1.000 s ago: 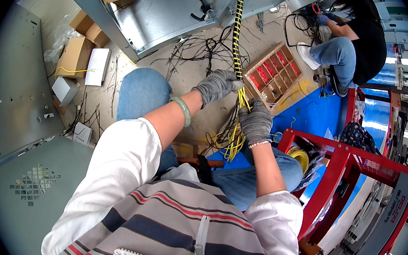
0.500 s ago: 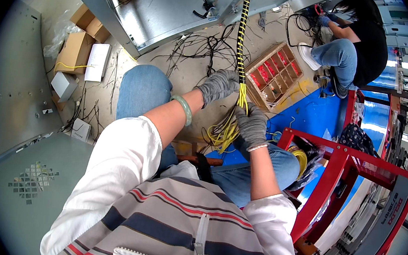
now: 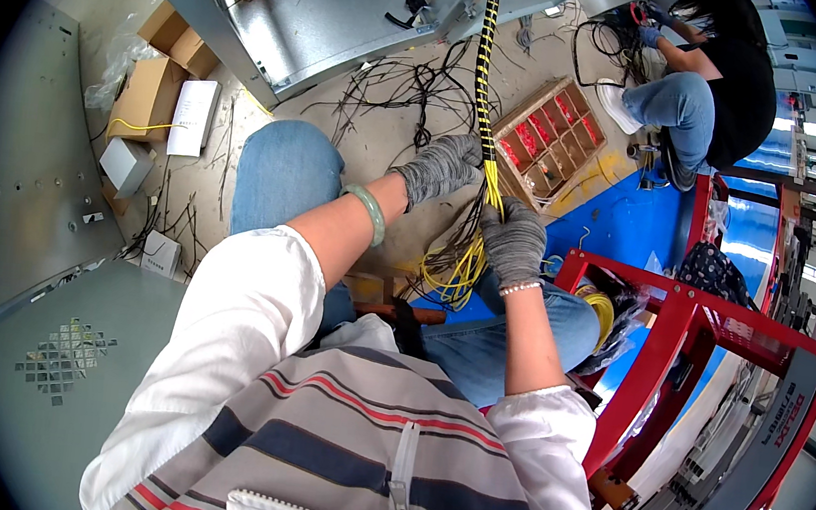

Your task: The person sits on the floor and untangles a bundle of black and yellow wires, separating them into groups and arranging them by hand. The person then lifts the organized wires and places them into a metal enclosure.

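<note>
A long wire bundle [image 3: 485, 72], yellow and wrapped in black bands, hangs from the top of the view down to my hands. My left hand [image 3: 438, 170], in a grey knitted glove, is closed at the bundle's left side, where the wrapped part ends. Just lower and to the right, my right hand [image 3: 514, 243], gloved alike, is closed on the yellow wires coming out of it. Below the hands, loose yellow wire ends [image 3: 456, 273] hang in curls, with dark strands beside them. The fingertips of both hands are partly hidden.
A wooden compartment box [image 3: 549, 142] with small red parts lies beyond my right hand. Black wires [image 3: 416, 95] litter the floor. A red metal frame [image 3: 651, 373] stands at right, a grey cabinet [image 3: 328, 29] ahead, cartons [image 3: 147, 96] at left. Another person [image 3: 736, 111] crouches at far right.
My right hand has shifted slightly right and down along the yellow wires, and the loose ends moved right with it. My left hand stays at the bundle.
</note>
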The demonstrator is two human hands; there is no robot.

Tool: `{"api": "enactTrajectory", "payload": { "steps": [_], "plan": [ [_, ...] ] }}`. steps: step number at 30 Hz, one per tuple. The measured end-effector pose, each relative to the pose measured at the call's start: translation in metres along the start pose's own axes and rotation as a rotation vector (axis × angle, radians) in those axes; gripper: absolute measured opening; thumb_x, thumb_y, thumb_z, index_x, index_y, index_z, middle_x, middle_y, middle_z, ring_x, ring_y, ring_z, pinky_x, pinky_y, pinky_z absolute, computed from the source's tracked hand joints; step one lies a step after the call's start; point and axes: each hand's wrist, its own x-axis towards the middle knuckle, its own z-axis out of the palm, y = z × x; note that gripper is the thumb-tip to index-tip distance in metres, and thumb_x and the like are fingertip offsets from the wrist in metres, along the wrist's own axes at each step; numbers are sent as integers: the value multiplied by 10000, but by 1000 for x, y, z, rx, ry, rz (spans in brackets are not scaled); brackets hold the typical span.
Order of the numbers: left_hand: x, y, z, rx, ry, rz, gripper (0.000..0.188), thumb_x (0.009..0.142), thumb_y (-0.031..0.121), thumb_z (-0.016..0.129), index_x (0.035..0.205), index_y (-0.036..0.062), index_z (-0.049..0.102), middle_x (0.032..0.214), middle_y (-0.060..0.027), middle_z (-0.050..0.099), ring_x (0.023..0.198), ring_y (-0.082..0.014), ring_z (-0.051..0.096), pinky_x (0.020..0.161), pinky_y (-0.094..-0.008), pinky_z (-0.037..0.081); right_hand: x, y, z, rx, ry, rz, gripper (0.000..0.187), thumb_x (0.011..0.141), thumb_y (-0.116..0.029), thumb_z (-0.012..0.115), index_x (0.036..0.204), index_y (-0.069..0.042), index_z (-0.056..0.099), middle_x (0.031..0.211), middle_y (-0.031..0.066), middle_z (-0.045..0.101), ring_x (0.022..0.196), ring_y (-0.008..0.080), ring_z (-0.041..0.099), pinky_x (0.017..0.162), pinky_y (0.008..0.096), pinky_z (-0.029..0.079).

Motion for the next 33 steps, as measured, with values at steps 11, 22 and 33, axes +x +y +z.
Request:
{"api": "enactTrajectory", "payload": {
  "steps": [11,22,33],
  "plan": [
    [-4,0,9,-245,-45,-11,352,691,-8,611,1023,24,500,863,-55,565,819,-136,522,746,-259,444,5,18,13,966,-355,226,151,827,-175,524,819,-24,511,639,68,557,531,142,534,500,259,445],
    [3,-28,21,-453,60,48,225,757,-36,544,967,19,486,885,-55,557,853,-152,549,779,-265,459,-3,3,4,1020,-411,269,196,831,-210,542,845,-15,556,630,18,547,509,96,507,464,221,423],
    [25,-60,-1,164,516,-70,200,770,-9,488,967,21,496,803,-96,570,702,-179,542,638,-307,457,-11,-20,-64,896,-504,5,239,815,-233,548,907,-11,550,720,45,572,658,93,522,580,234,424]
  ]
}}
